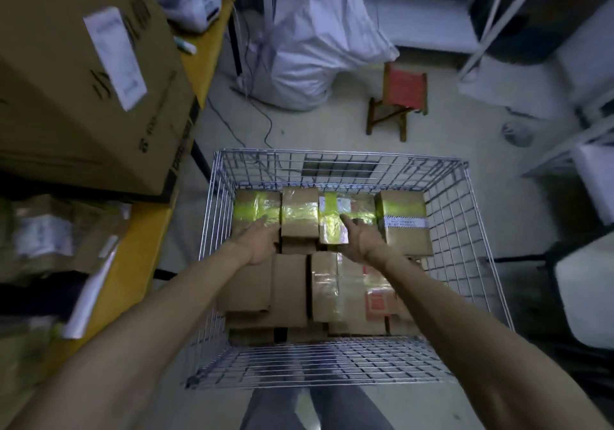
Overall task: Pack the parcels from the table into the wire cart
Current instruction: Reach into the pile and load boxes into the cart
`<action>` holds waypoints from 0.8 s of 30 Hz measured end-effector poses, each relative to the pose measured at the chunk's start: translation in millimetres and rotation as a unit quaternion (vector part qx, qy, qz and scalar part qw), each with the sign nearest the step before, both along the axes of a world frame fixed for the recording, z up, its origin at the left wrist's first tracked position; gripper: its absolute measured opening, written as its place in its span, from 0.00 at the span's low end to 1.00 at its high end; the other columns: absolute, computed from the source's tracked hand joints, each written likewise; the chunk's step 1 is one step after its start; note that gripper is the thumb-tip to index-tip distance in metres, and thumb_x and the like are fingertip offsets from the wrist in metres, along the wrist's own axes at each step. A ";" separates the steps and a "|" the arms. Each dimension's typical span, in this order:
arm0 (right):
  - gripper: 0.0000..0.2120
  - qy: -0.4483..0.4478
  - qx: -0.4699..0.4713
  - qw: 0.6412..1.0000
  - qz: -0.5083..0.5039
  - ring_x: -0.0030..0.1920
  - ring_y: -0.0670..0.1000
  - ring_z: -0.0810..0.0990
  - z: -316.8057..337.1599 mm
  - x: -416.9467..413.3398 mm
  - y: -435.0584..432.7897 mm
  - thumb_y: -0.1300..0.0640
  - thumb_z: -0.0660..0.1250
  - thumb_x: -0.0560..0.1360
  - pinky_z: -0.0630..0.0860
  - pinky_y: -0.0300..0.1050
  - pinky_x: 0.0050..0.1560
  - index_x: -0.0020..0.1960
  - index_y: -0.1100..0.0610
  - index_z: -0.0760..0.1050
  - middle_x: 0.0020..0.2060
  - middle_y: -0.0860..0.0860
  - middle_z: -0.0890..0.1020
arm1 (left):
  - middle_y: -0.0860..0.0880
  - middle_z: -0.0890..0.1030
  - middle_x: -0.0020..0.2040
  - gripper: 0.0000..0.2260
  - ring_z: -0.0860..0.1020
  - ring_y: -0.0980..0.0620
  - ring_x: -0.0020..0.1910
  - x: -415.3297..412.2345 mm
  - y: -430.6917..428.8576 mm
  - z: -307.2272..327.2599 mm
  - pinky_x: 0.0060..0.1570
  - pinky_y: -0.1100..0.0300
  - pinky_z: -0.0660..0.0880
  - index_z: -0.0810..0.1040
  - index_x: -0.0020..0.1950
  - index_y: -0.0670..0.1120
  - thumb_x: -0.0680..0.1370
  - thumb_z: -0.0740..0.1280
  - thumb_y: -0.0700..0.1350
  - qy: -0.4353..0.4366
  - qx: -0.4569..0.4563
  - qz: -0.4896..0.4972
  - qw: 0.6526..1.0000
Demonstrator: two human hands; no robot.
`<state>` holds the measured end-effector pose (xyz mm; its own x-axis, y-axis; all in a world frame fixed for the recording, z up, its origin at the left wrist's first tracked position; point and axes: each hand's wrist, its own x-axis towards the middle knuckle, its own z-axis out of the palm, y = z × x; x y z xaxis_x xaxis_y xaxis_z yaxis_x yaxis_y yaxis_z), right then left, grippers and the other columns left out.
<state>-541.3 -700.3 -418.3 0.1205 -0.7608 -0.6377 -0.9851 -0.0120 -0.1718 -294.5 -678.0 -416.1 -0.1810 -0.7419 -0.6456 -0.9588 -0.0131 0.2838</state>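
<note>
The wire cart (465,230) stands on the floor in front of me, holding several cardboard parcels. Both my arms reach down into it. My left hand (260,241) presses against the left side of a small brown parcel with clear tape (299,213). My right hand (362,240) grips the right side of a yellow-taped parcel (332,227) right beside it, thumb on top. The two parcels sit side by side between my hands, above the lower layer near the cart's far wall. On the yellow table (146,230) to the left lie more parcels (50,233), blurred.
A large cardboard box (83,74) with a white label fills the table's far part. Beyond the cart are a white sack (315,47), a small red stool (398,97) and cables on the floor. White chairs or racks stand at the right.
</note>
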 end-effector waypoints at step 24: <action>0.36 -0.160 -0.140 0.951 0.225 0.73 0.61 0.65 226.1 34.2 -1.0 0.48 0.66 0.79 0.64 0.51 0.72 0.80 0.56 0.53 0.75 0.61 0.61 | 0.43 0.54 0.80 0.34 0.56 0.41 0.78 3.6 101.8 239.6 0.74 0.50 0.57 0.58 0.79 0.52 0.78 0.67 0.59 -0.091 -0.227 0.235 0.941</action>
<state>-507.0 -701.3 -192.2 0.6284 -0.7202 -0.2939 -0.7668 -0.5099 -0.3899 -290.9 -576.2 -176.5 0.3190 -0.9191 -0.2312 -0.9104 -0.3650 0.1947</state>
